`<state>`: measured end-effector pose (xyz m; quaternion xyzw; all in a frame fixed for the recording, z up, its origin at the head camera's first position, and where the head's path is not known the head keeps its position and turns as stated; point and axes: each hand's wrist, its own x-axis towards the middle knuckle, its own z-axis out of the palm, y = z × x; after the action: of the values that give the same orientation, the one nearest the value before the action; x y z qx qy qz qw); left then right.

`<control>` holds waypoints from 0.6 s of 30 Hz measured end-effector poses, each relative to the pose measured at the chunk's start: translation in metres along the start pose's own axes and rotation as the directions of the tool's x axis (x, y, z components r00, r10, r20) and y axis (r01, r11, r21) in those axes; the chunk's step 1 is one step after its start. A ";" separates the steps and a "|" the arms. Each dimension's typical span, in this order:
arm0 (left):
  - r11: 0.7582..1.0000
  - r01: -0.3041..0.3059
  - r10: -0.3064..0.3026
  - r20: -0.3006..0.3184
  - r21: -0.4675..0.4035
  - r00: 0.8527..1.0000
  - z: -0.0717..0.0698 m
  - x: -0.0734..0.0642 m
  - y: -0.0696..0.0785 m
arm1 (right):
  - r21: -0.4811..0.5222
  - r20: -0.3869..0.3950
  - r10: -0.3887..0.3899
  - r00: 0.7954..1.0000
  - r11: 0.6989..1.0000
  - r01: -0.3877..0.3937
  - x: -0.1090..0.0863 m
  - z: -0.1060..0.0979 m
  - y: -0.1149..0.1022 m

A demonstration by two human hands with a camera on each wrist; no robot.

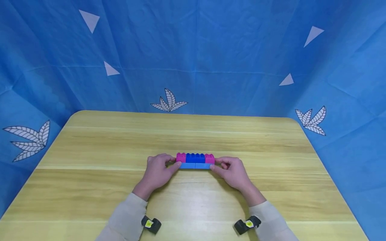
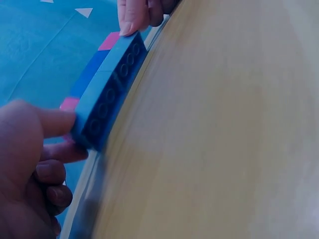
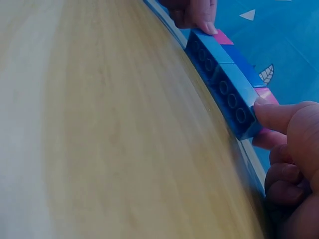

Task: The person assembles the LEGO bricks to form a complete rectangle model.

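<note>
A row of joined toy building bricks is held up between both hands. Two light blue bricks (image 1: 187,165) lie end to end as the lower layer, with a dark blue brick (image 1: 195,158) across their seam. A pink brick (image 1: 181,158) sits at the left end of the top layer and another pink brick (image 1: 209,159) at the right end. My left hand (image 1: 158,170) pinches the left end between thumb and fingers; my right hand (image 1: 233,171) pinches the right end likewise. Both wrist views show the hollow undersides of the light blue bricks (image 2: 97,97), (image 3: 234,92).
A wooden table (image 1: 105,147) with rounded far corners spreads beneath the hands. Blue cloth (image 1: 235,50) printed with white triangles and leaves hangs behind it and at both sides. Black straps (image 1: 152,225) are on the sleeved wrists.
</note>
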<state>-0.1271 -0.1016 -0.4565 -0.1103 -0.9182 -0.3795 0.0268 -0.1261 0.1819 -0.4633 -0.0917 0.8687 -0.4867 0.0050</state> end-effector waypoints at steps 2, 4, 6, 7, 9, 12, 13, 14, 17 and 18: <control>1.000 0.009 -0.008 -0.013 0.010 1.000 0.001 0.000 0.001 | 0.000 -0.006 0.003 1.000 1.000 -0.003 0.000 0.001 -0.001; 0.999 0.025 -0.025 -0.021 0.023 0.999 0.003 0.001 0.003 | 0.001 -0.016 0.005 1.000 1.000 -0.005 0.001 0.002 -0.003; 0.998 0.045 -0.044 -0.026 0.037 0.999 0.004 0.002 0.005 | -0.005 -0.029 0.007 1.000 1.000 -0.007 0.002 0.002 -0.004; 0.998 0.054 -0.053 -0.028 0.039 0.998 0.005 0.002 0.006 | -0.008 -0.033 0.008 0.999 1.000 -0.008 0.002 0.003 -0.004; 0.996 0.073 -0.071 -0.034 0.044 0.997 0.006 0.003 0.007 | -0.012 -0.042 0.016 0.999 1.000 -0.016 0.003 0.003 -0.004; 0.995 0.089 -0.087 -0.046 0.043 0.995 0.007 0.004 0.008 | -0.011 -0.047 0.031 0.998 0.999 -0.031 0.004 0.005 -0.004; 0.995 0.092 -0.089 -0.051 0.043 0.995 0.007 0.004 0.008 | -0.010 -0.050 0.035 0.998 0.999 -0.035 0.004 0.005 -0.003; 0.995 0.092 -0.090 -0.057 0.043 0.994 0.008 0.004 0.008 | -0.012 -0.052 0.037 0.998 0.999 -0.038 0.005 0.005 -0.003; 0.995 0.094 -0.091 -0.068 0.043 0.993 0.009 0.005 0.008 | -0.020 -0.061 0.039 0.997 0.999 -0.041 0.006 0.006 -0.003; 0.994 0.095 -0.092 -0.071 0.045 0.993 0.009 0.006 0.007 | -0.025 -0.065 0.041 0.997 0.999 -0.042 0.007 0.006 -0.003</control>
<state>-0.1307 -0.0888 -0.4574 -0.0533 -0.9298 -0.3617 0.0434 -0.1317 0.1742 -0.4638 -0.0581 0.8765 -0.4776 -0.0140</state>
